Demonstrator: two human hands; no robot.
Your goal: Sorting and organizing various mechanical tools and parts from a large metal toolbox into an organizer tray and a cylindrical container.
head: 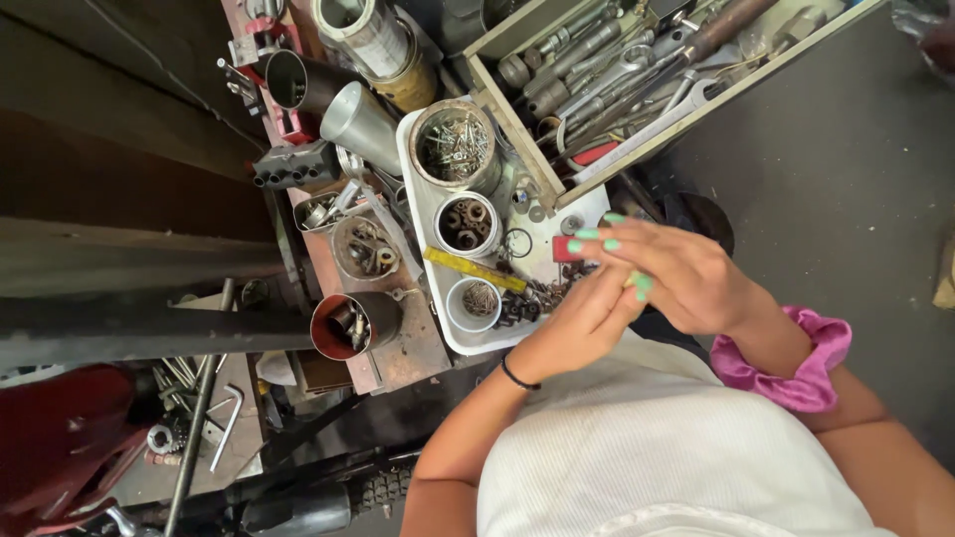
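**A:** what's that small red block (pixel 568 249)? Looks pinched in the right hand's (pixel 686 278) green-nailed fingertips (pixel 593 239), right over the white tray (pixel 422 231).

**B:** yep, clamped on it. Left hand (pixel 582 323) sits underneath, touching the right, fingers loosely curled, can't tell if it grips anything. In the tray beside the block: yellow ruler (pixel 474 269), cans of screws (pixel 456 142). Wooden tool crate (pixel 637 70) just beyond.
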